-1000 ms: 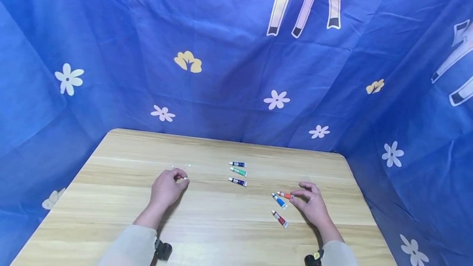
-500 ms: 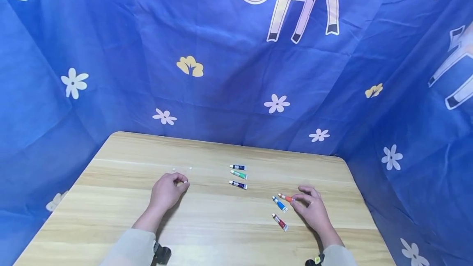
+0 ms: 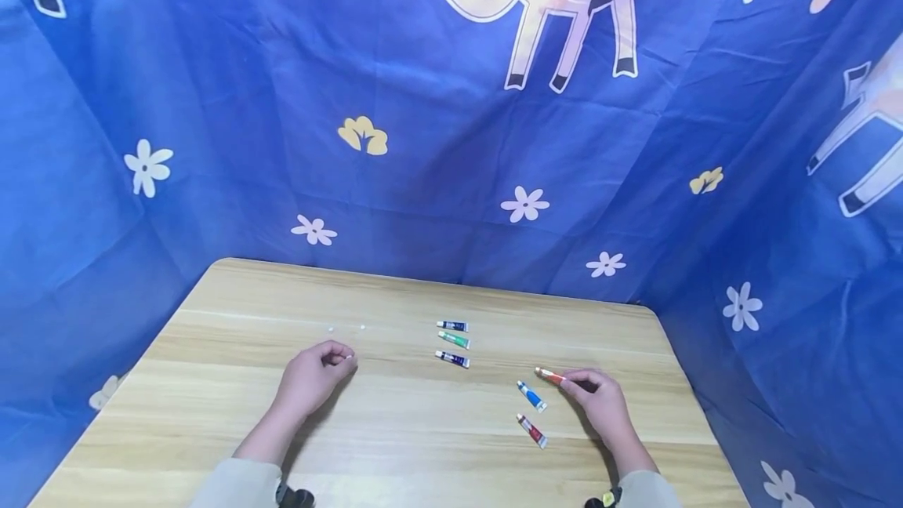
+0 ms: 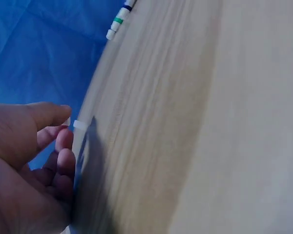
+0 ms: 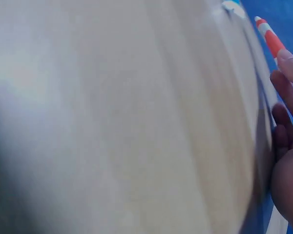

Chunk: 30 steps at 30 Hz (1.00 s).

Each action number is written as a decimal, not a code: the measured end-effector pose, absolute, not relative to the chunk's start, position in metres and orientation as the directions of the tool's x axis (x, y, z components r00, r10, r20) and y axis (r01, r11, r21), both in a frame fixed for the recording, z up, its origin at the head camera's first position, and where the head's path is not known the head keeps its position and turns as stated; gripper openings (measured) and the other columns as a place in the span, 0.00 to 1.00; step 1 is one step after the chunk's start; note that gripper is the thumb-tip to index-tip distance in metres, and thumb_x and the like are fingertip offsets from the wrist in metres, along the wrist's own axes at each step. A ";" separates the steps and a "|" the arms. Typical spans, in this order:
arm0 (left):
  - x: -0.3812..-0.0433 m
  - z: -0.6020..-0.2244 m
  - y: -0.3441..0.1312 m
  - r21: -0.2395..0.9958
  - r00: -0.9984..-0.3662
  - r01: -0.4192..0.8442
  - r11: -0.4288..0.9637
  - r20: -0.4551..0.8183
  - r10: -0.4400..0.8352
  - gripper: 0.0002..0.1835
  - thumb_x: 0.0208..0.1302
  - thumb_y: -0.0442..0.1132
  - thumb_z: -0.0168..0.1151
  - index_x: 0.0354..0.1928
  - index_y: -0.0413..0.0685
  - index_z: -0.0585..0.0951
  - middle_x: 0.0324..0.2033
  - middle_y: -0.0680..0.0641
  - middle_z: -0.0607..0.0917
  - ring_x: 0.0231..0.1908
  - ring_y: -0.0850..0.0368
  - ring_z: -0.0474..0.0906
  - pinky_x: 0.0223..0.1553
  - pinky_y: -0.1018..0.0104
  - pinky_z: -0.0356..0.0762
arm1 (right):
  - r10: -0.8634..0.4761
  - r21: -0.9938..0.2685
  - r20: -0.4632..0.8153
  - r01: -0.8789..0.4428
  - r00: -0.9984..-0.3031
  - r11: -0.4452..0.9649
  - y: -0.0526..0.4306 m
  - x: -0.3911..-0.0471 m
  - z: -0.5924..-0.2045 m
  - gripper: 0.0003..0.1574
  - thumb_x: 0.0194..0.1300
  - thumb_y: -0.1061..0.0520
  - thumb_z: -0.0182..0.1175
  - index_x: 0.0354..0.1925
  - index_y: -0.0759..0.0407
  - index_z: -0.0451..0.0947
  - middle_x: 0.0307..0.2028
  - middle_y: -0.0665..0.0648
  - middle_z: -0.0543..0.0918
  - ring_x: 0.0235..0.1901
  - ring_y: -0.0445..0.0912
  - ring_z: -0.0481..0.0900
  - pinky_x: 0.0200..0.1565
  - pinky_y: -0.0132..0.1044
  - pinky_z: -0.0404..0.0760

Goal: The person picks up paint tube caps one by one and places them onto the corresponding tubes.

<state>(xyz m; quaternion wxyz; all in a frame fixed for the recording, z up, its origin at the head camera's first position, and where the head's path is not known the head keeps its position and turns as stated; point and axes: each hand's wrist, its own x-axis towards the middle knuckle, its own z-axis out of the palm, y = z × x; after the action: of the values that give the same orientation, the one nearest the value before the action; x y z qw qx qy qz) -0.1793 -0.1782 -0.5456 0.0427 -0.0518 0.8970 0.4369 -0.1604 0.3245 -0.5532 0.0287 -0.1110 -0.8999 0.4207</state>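
Pinching the orange tube (image 3: 550,375) at its rear end, the right hand (image 3: 602,402) sits at lower right of the head frame, thumb and forefinger clamped together on it; the tube's narrow end points to upper left. Left hand (image 3: 313,375), left of centre in the lower half: thumb and forefinger together on a small white piece (image 4: 66,122), mostly hidden by the fingertips. Two white bits (image 3: 363,327) lie apart on the wood-grain table (image 3: 395,445) just above that hand in the head frame. Near frame centre, three tubes lie in a column: dark blue tube (image 3: 452,326) uppermost, green tube (image 3: 454,339) in the middle, violet-blue tube (image 3: 452,359) lowest. Blue tube (image 3: 531,396) lies below and left of the orange one, red tube (image 3: 531,430) lower again. Patterned blue cloth (image 3: 423,171) fills the upper frame.
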 end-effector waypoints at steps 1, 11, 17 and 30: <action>-0.176 -0.544 -0.178 0.791 -0.989 -0.141 0.595 -0.132 -0.059 0.10 0.74 0.45 0.68 0.48 0.48 0.88 0.40 0.49 0.91 0.41 0.55 0.83 0.46 0.58 0.79 | 0.249 -0.778 -0.068 0.208 -0.966 0.592 0.324 -0.161 -0.552 0.09 0.68 0.53 0.76 0.44 0.54 0.92 0.50 0.54 0.92 0.54 0.48 0.85 0.63 0.42 0.81; -0.147 -0.515 -0.161 0.913 -0.969 -0.241 0.330 -0.244 -0.033 0.16 0.74 0.41 0.69 0.58 0.41 0.84 0.47 0.42 0.91 0.31 0.56 0.82 0.27 0.69 0.80 | 0.264 -0.896 -0.122 0.221 -0.957 0.385 0.306 -0.164 -0.535 0.14 0.66 0.54 0.78 0.46 0.60 0.90 0.35 0.49 0.91 0.36 0.44 0.84 0.36 0.33 0.81; -0.140 -0.506 -0.136 0.950 -0.975 -0.210 0.229 -0.221 0.021 0.14 0.75 0.40 0.69 0.57 0.42 0.85 0.48 0.40 0.92 0.21 0.57 0.77 0.20 0.66 0.78 | 0.197 -0.936 -0.074 0.136 -0.978 0.324 0.274 -0.155 -0.521 0.13 0.65 0.59 0.77 0.45 0.65 0.89 0.36 0.50 0.91 0.35 0.41 0.84 0.38 0.33 0.83; -0.120 -0.501 -0.076 0.976 -0.967 -0.183 0.114 -0.200 0.160 0.14 0.73 0.40 0.69 0.54 0.40 0.85 0.43 0.43 0.91 0.38 0.56 0.82 0.35 0.68 0.79 | 0.004 -0.951 -0.036 0.036 -0.999 0.306 0.210 -0.136 -0.499 0.07 0.63 0.64 0.77 0.41 0.63 0.90 0.38 0.53 0.91 0.33 0.38 0.83 0.36 0.27 0.80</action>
<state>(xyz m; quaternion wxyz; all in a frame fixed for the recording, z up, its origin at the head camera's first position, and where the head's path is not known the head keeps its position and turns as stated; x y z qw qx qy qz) -0.1202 -0.0765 -0.5014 0.1291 -0.0078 0.7350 0.6656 -0.1364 0.2095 -0.4991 -0.0134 -0.0124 -0.8081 0.5888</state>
